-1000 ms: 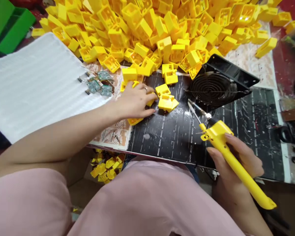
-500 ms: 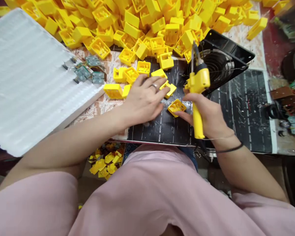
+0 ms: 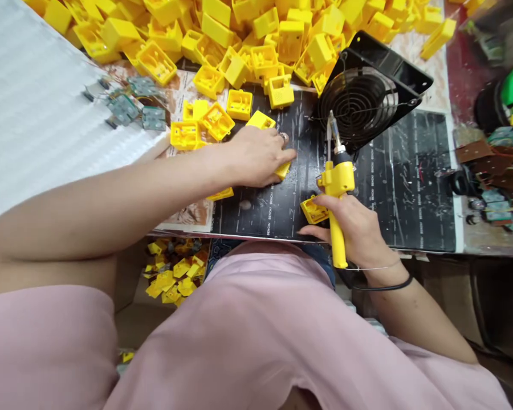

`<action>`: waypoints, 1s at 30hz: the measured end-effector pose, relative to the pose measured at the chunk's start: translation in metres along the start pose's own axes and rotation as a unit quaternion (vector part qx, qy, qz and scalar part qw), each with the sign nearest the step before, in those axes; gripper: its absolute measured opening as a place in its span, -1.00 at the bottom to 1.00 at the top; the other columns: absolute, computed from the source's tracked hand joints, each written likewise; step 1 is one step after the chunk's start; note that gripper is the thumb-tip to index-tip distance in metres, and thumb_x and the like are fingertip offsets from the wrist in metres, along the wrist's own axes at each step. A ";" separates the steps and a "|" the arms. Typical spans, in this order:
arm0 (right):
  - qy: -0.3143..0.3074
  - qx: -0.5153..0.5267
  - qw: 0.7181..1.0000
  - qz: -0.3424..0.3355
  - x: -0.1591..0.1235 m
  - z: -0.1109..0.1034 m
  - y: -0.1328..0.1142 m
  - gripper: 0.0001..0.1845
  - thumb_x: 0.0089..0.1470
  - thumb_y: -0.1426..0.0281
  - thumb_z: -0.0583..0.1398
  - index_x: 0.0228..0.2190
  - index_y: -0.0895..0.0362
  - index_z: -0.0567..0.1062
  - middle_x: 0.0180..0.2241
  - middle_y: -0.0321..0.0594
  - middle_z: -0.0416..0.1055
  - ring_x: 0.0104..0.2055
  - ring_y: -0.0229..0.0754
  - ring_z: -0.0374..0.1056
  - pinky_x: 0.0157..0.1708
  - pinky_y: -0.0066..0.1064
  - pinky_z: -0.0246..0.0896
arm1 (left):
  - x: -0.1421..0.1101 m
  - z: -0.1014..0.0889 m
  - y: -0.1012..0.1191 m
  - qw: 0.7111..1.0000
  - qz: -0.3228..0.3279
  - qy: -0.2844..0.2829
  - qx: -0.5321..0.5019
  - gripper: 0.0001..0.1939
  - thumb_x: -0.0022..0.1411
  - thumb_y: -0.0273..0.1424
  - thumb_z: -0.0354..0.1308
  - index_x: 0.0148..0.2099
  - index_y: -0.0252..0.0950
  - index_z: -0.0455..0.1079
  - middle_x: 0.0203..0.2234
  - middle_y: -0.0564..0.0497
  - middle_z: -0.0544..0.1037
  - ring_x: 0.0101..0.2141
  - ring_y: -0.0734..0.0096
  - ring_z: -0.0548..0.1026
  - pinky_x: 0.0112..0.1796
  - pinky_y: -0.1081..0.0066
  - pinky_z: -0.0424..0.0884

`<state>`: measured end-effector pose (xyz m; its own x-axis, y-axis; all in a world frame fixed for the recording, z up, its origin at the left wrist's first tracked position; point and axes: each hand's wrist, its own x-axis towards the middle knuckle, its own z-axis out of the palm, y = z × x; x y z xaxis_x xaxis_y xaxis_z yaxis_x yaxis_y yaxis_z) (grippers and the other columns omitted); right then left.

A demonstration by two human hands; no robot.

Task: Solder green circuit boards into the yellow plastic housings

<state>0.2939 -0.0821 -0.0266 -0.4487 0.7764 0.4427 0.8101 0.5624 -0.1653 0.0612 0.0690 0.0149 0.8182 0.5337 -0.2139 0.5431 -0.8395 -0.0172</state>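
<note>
My left hand (image 3: 260,156) lies over a yellow plastic housing (image 3: 282,169) on the black mat (image 3: 410,188), fingers curled down on it. My right hand (image 3: 350,225) grips a yellow soldering iron (image 3: 337,188) by its handle, tip pointing up toward the fan. The fingertips of that hand also touch another yellow housing (image 3: 314,210) near the mat's front edge. More loose housings (image 3: 216,119) lie just beyond my left hand.
A big heap of yellow housings (image 3: 256,34) fills the back of the table. A black fan (image 3: 357,108) leans at the mat's far side. Small green circuit boards (image 3: 132,108) sit beside a white foam sheet (image 3: 38,114). Electronics clutter (image 3: 496,171) lies at right. A box of yellow scraps (image 3: 169,279) sits below.
My right hand has pulled a yellow housing toward the mat's front edge, the soldering iron moving with it. My left hand has closed down on a housing.
</note>
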 end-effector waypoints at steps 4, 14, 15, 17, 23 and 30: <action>-0.045 0.084 0.995 -0.033 -0.003 -0.007 0.005 -0.67 0.38 0.29 0.27 0.10 0.07 0.40 -0.11 -0.15 0.60 -0.10 -0.07 0.55 -0.15 -0.30 0.48 | -0.016 0.016 0.000 0.975 0.006 0.106 -0.197 -0.41 0.34 -0.14 0.29 0.33 -0.22 0.37 -0.04 -0.09 0.64 -0.04 0.05 0.63 -0.04 0.19 0.52; 0.004 -0.009 0.998 -0.055 0.006 -0.002 0.000 -0.56 0.38 -0.03 0.21 0.01 0.05 0.49 -0.43 -0.31 0.47 -0.43 -0.19 0.41 -0.41 -0.33 0.25 | -0.094 0.044 0.036 0.986 -0.033 0.160 -0.019 -0.50 0.43 -0.14 0.18 0.21 -0.43 0.44 0.21 -0.36 0.57 0.31 -0.23 0.44 0.37 -0.32 0.17; 0.000 0.007 0.999 -0.054 0.007 -0.002 0.002 -0.56 0.36 -0.01 0.24 0.03 0.05 0.47 -0.40 -0.29 0.50 -0.39 -0.17 0.44 -0.37 -0.32 0.29 | -0.097 0.042 0.037 0.987 -0.036 0.155 -0.004 -0.43 0.42 -0.10 0.19 0.25 -0.46 0.42 0.21 -0.37 0.57 0.28 -0.23 0.47 0.35 -0.31 0.20; -0.012 0.044 0.998 -0.046 0.011 -0.001 0.005 -0.53 0.32 0.03 0.30 0.08 0.04 0.43 -0.27 -0.21 0.58 -0.23 -0.06 0.53 -0.23 -0.25 0.38 | -0.099 0.039 0.039 0.986 -0.044 0.160 0.001 -0.27 0.43 -0.02 0.16 0.36 -0.51 0.33 0.21 -0.38 0.57 0.21 -0.21 0.52 0.27 -0.26 0.31; -0.047 0.128 0.989 -0.051 0.012 0.009 0.008 -0.70 0.38 0.29 0.27 0.08 0.00 0.40 -0.10 -0.17 0.60 -0.10 -0.05 0.55 -0.03 -0.18 0.47 | -0.087 0.027 0.036 0.998 0.002 0.055 -0.039 -0.54 0.47 -0.40 0.06 0.32 -0.37 0.45 0.08 -0.21 0.68 0.04 -0.02 0.61 0.04 0.05 0.47; -0.027 0.152 0.988 0.003 0.002 0.011 0.004 -0.55 0.31 0.28 0.34 0.17 -0.01 0.41 -0.07 -0.14 0.60 -0.06 0.01 0.58 -0.09 -0.22 0.49 | -0.098 0.018 0.020 0.982 0.110 0.088 -0.126 -0.57 0.45 -0.58 0.05 0.00 0.00 0.66 0.39 0.12 0.45 0.41 0.17 0.33 0.31 0.06 0.27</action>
<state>0.2921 -0.0750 -0.0357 -0.4706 0.7895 0.3939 0.6658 0.6107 -0.4287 -0.0114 -0.0017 0.0178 0.9292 0.3694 -0.0135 0.3603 -0.8968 0.2567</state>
